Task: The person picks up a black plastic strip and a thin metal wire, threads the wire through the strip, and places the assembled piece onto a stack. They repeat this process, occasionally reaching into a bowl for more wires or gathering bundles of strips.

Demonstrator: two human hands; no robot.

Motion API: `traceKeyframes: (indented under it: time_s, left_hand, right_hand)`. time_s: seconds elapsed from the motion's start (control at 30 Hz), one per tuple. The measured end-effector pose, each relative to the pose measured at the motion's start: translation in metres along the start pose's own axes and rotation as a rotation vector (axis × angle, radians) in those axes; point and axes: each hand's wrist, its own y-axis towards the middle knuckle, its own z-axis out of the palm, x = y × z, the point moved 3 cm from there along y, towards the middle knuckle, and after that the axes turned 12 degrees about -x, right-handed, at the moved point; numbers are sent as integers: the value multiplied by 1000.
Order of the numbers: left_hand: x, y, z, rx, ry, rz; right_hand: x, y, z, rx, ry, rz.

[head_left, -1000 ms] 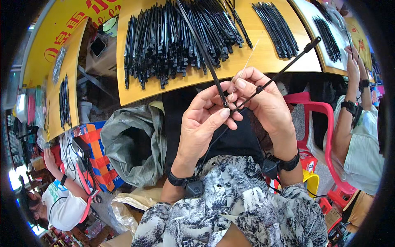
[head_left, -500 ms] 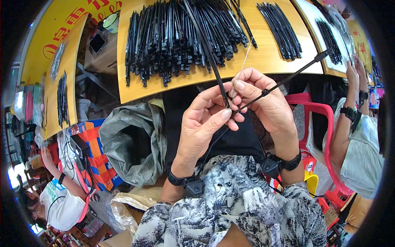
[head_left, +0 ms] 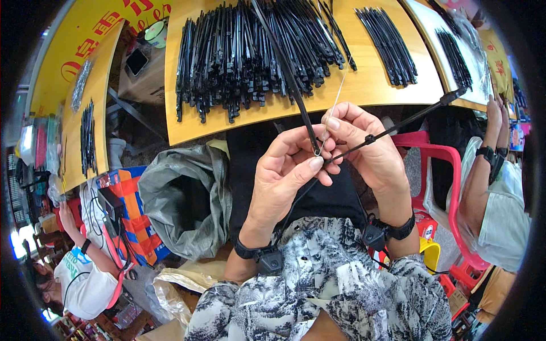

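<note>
Here I am, my left hand (head_left: 284, 165) pinching the lower end of a long black rod (head_left: 301, 111), thumb near side, fingers curled in behind, hardly any gap between the tips. The rod slants up and away from those fingertips, over the big pile of black rods (head_left: 227, 68) spread on the yellow table (head_left: 187, 125) beyond them. A slim black arm (head_left: 406, 120) starts right by the same fingertips and runs off to the right, crossing my other palm; whether the two pieces join there, my fingers hide it. Over to my right hand (head_left: 369, 148): thumb and forefinger nipped together on a thin pale wire (head_left: 340, 91), which stands up slanting above them, its lower end right down at the rod's tip beside my left thumb. Both hands are close together now, fingertips nearly meeting, well apart from the table. Ahead and to the right of my fingers lies a smaller row of black rods (head_left: 387, 48); to the left and lower gapes a grey sack (head_left: 153, 199); off to the right curves a red chair (head_left: 456, 187).
</note>
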Motion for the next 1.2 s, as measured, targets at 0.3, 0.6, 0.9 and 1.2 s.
traceKeyframes:
  time_s: [0.3, 0.6, 0.9, 1.2]
  left_hand:
    - [-1, 0, 1, -5, -2, -8]
    - [-1, -1, 1, 48, -46, -12]
    - [0, 0, 0, 53, -52, -18]
    - [-1, 1, 0, 53, -54, 2]
  right_hand:
    - [0, -1, 0, -4, 12, 0]
    - [2, -5, 1, -18, 0, -10]
    - [-6, -1, -7, -22, 66, 57]
    - [-2, -2, -6, -50, 69, -36]
